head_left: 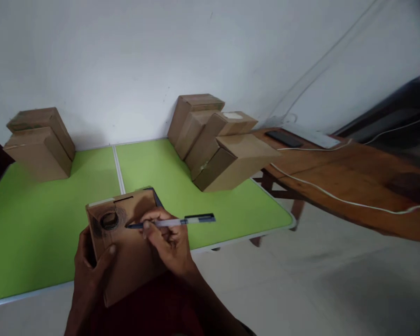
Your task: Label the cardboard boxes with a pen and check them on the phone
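Lying almost level across the middle of the view, a pen (171, 222) is pinched between the thumb and fingers of the right hand (168, 240), which is closed around its middle. The pen's long axis runs left to right: the tip points left, touching the top face of a small cardboard box (126, 252) just beside a dark ring (109, 220) drawn there, and the dark capped end sticks out to the right of the hand. The box is gripped by the left hand (87, 266), the fingers wrapped round its left edge and the thumb pressed on its top face. It is held tilted over the near edge of a green table (38, 224). Beyond the hands, well apart from them, two boxes (38, 144) are stacked to the far left and a cluster of leaning boxes (217, 140) stands to the far right. Further right, a wooden bench (336, 172) is crossed by a white cable (336, 198).
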Action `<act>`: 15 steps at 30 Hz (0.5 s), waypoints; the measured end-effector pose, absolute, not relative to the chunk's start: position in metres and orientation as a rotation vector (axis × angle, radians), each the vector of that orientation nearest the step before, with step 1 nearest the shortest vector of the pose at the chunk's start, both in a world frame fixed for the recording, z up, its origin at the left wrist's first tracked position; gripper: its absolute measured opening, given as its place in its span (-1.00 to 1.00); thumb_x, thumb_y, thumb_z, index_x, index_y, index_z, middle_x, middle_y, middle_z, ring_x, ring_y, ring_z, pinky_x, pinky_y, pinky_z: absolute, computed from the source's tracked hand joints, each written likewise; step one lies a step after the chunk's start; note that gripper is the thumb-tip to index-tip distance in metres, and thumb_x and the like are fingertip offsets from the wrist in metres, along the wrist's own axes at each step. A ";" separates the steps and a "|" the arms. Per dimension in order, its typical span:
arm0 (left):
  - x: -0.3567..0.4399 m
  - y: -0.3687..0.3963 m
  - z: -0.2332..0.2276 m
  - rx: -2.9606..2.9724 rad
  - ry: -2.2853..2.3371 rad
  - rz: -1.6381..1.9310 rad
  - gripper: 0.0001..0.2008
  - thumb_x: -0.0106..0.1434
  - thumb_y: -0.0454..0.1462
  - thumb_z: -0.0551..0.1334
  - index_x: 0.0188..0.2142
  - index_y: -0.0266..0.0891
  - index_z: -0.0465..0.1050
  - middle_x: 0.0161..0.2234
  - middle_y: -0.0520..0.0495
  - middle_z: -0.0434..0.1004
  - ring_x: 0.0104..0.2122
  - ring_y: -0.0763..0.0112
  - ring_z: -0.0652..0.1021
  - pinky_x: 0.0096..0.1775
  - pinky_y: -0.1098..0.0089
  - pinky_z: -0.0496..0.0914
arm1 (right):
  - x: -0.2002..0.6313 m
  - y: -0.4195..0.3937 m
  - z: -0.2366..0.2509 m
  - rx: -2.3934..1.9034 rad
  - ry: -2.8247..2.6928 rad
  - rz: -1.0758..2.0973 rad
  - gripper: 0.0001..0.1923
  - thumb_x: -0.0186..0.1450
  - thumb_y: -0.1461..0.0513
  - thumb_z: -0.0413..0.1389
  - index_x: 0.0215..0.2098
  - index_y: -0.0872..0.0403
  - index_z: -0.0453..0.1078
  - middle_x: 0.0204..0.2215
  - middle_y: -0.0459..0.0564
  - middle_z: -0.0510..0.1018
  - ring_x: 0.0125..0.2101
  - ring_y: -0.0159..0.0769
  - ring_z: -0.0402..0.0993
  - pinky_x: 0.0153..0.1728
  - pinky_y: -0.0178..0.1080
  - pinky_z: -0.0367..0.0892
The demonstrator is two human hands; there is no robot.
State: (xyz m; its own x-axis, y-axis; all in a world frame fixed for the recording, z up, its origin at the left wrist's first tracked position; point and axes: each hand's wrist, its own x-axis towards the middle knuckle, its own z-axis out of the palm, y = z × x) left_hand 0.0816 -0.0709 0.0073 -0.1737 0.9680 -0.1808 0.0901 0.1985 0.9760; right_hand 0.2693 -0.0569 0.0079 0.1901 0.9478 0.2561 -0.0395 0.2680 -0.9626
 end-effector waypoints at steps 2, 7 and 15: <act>0.083 -0.071 0.006 1.058 1.499 1.121 -0.18 0.11 0.19 0.53 0.24 -0.12 0.46 0.14 -0.24 0.68 0.11 -0.07 0.68 -0.01 0.14 0.63 | 0.267 -0.049 0.009 -1.038 -1.065 0.923 -0.72 0.47 -0.02 0.28 -0.23 0.01 0.52 -0.50 -0.14 0.50 -0.55 -0.39 0.34 -0.54 -0.34 0.25; 0.075 -0.070 -0.002 1.082 1.563 1.107 -0.21 0.12 0.19 0.50 0.21 -0.13 0.47 0.13 -0.24 0.69 0.08 -0.07 0.69 -0.06 0.17 0.64 | 0.258 -0.017 0.020 -0.831 -1.122 1.026 -0.65 0.50 -0.11 0.26 -0.11 -0.02 0.51 -0.29 -0.07 0.64 -0.38 -0.33 0.57 -0.36 -0.31 0.47; 0.018 -0.067 -0.005 0.794 1.850 1.124 -0.32 0.03 0.12 0.53 0.06 -0.08 0.48 -0.02 -0.13 0.67 -0.16 0.01 0.68 -0.29 0.18 0.59 | 0.283 0.054 -0.008 -1.825 -1.627 0.691 -0.81 0.63 0.15 0.09 -0.02 0.06 0.50 -0.18 0.10 0.76 -0.22 -0.17 0.71 -0.20 -0.24 0.48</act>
State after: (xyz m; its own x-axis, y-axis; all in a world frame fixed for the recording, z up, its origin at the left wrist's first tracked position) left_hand 0.0181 -0.0669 -0.0047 -0.4725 0.8230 -0.3151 0.1000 0.4053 0.9087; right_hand 0.2831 0.0545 -0.0085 0.1168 0.9931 0.0051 0.6856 -0.0769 -0.7239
